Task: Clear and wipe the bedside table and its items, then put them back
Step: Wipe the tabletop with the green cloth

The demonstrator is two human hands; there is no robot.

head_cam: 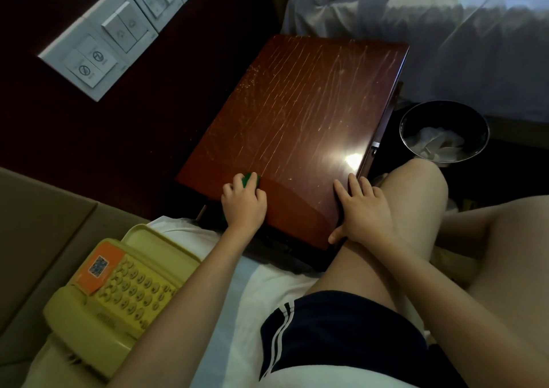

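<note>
The bedside table [297,114] has a glossy reddish-brown top streaked with wet wipe marks. My left hand [242,202] grips a green sponge [251,180] and holds it against the top near the table's near left corner. My right hand [361,206] lies flat with straight fingers on the near right corner, thumb over the edge. A yellow telephone [118,292] with an orange sticker lies on the white bed sheet [252,292] to my left, off the table.
A wall panel of white switches [113,31] is at the far left. A round waste bin [444,133] with crumpled tissue stands right of the table. A second bed with white bedding [445,25] lies behind it. My bare knees fill the lower right.
</note>
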